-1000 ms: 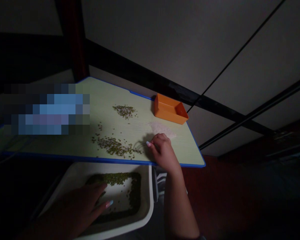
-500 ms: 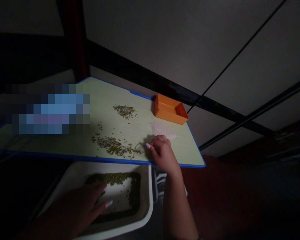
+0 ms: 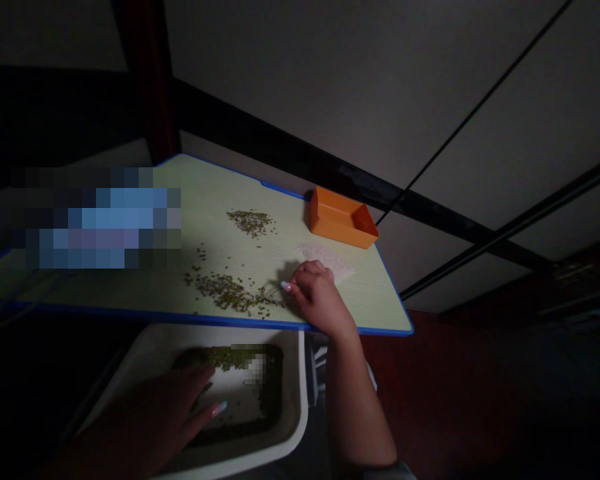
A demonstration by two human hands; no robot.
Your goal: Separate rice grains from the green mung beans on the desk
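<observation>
My right hand (image 3: 316,293) rests on the pale tabletop (image 3: 220,190) near its front edge, fingers curled inward and thumb pressed in. A faint thin shape shows by the thumb, but what the fingers hold is hidden. Just left of that hand lies a loose spread of small green beans (image 3: 230,292), mixed with other specks. White, rice-like grains (image 3: 325,257) lie right behind the knuckles. Over the white basin (image 3: 303,393) below the table, my left hand (image 3: 180,400) is held with thumb and fingers apart. Green beans (image 3: 270,393) line the basin's floor along its sides.
An orange box (image 3: 340,230) stands at the table's back right. A smaller heap of beans (image 3: 251,223) lies farther back. A blurred-out blue patch (image 3: 115,223) covers the table's left part. The table has a blue rim, with pale panels (image 3: 355,87) behind it.
My right hand has shifted slightly left and away from me, toward the bean spread. My left hand stays over the basin.
</observation>
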